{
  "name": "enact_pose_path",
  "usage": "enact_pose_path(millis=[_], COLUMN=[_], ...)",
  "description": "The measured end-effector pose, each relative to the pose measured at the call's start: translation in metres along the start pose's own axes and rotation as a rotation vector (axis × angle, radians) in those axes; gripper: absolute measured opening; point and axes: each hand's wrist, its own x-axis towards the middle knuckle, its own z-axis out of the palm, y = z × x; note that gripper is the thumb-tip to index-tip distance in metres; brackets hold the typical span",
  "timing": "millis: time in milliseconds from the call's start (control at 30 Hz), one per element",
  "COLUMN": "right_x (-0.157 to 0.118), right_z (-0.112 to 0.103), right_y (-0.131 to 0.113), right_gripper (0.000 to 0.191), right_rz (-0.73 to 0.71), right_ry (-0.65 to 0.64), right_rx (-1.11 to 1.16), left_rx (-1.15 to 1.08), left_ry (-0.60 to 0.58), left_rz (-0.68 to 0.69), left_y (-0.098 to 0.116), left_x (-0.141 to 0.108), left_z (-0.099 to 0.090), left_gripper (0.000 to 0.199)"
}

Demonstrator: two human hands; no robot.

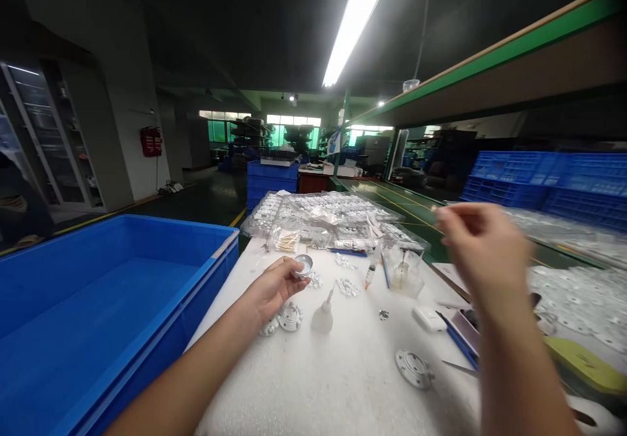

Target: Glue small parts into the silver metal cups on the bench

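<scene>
- nearest the camera, both bare forearms reach out over the white foam-covered bench (pixel 313 384), left from 7 o'clock, right from 5 o'clock.
- left hand (pixel 274 289) curls around a small round metal cap (pixel 304 265), pinched at its fingertips with the hollow side up, probably so the inside stays in view.
- right hand (pixel 482 253) is raised at 2 o'clock, blurred; fingers look drawn together as if pinching something tiny, but i cannot tell what, or how tightly.
- just below the left hand lie lobed metal parts (pixel 289 317) and a small squeeze bottle (pixel 323 315), close enough to grab.
- a round metal flange (pixel 414 367) rests at 5 o'clock, apart from the rest.
- bagged trays of parts (pixel 333 217) sit at 12 o'clock; a blue crate (pixel 98 305) fills 9 o'clock, beside the bench.
</scene>
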Motion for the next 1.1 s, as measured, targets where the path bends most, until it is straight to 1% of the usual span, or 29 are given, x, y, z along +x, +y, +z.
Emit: enact_pose_path(millis=[67,133,200,267,333,433,467,500,533,567,633,667,700,733,800,867,933,1000,1100], right_x=[0.008,0.010,0.006,0.001,-0.005,-0.010,-0.011,-0.012,-0.014,-0.016,-0.021,-0.025,-0.030,-0.034,-0.045,-0.057,-0.066,-0.073,-0.079], right_z=[0.014,0.031,0.046,0.054,0.058,0.056,0.054,0.051,0.047,0.042,0.034,0.030,0.027,0.026,0.026,0.030,0.036,0.042,0.049], right_y=[0.015,0.031,0.047,0.058,0.064,0.063,0.061,0.057,0.051,0.044,0.026,0.015,0.004,-0.007,-0.026,-0.040,-0.047,-0.049,-0.050], right_gripper=[0.033,0.037,0.038,0.034,0.027,0.021,0.023,0.027,0.031,0.034,0.033,0.030,0.026,0.022,0.015,0.010,0.009,0.012,0.016], right_rz=[0.143,0.247,0.296,0.327,0.338,0.329,0.325,0.312,0.280,0.221,0.045,-0.047,-0.123,-0.168,-0.185,-0.166,-0.144,-0.133,-0.128], right_ry=[-0.128,-0.244,-0.299,-0.322,-0.337,-0.332,-0.322,-0.285,-0.215,-0.114,0.095,0.167,0.193,0.167,0.040,-0.142,-0.328,-0.457,-0.521], right_rx=[-0.240,-0.419,-0.477,-0.493,-0.498,-0.489,-0.489,-0.483,-0.459,-0.401,-0.157,0.026,0.231,0.434,0.776,0.965,0.998,0.972,0.951], left_rx=[0.013,0.026,0.042,0.055,0.065,0.083,0.089,0.094,0.098,0.100,0.102,0.102,0.102,0.101,0.103,0.109,0.116,0.120,0.122], left_ry=[-0.006,-0.018,-0.036,-0.058,-0.078,-0.102,-0.107,-0.111,-0.114,-0.116,-0.120,-0.122,-0.124,-0.126,-0.129,-0.136,-0.149,-0.162,-0.166], left_rz=[-0.006,-0.010,-0.015,-0.019,-0.020,-0.032,-0.040,-0.046,-0.050,-0.052,-0.051,-0.051,-0.051,-0.051,-0.054,-0.060,-0.065,-0.063,-0.059], left_y=[0.000,0.001,0.003,0.005,0.006,0.004,0.002,0.001,0.000,-0.001,-0.001,-0.001,0.000,0.001,0.002,0.003,0.003,0.004,0.004], left_x=[0.000,-0.002,-0.004,-0.006,-0.009,-0.014,-0.015,-0.016,-0.017,-0.018,-0.018,-0.017,-0.017,-0.017,-0.017,-0.017,-0.018,-0.019,-0.019], left_z=[0.000,0.000,0.000,0.001,0.003,0.006,0.006,0.007,0.008,0.008,0.009,0.009,0.009,0.008,0.008,0.008,0.009,0.009,0.010], left_gripper=[0.011,0.012,0.014,0.016,0.016,0.018,0.019,0.020,0.021,0.021,0.022,0.021,0.021,0.020,0.019,0.019,0.019,0.020,0.021])
